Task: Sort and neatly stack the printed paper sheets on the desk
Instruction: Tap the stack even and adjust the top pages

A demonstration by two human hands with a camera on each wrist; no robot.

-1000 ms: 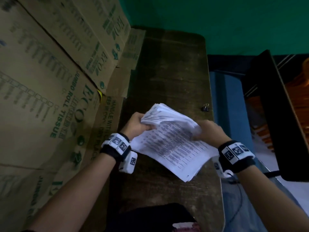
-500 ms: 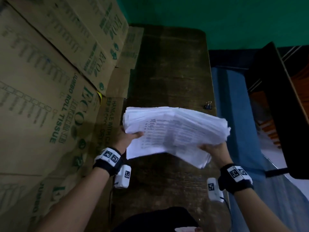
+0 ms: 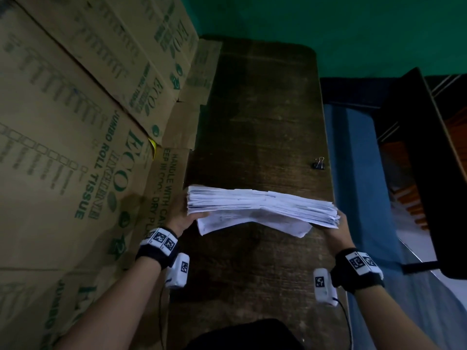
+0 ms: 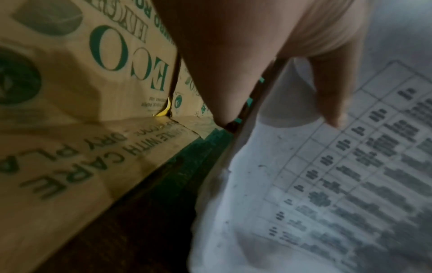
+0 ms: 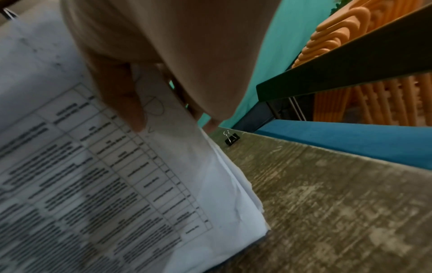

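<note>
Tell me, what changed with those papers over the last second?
The paper stack went from a crumpled bundle to standing on its long edge, the left hand and right hand gripping either end. The binder clip stayed on the desk.

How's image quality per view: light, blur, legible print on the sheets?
Head view: dim, wide-angle bending, paper stack brightest, print unreadable. Left wrist view: table print on the stack smeared, left hand soft. Right wrist view: print blurred, binder clip fairly crisp, desk grain streaked.
</note>
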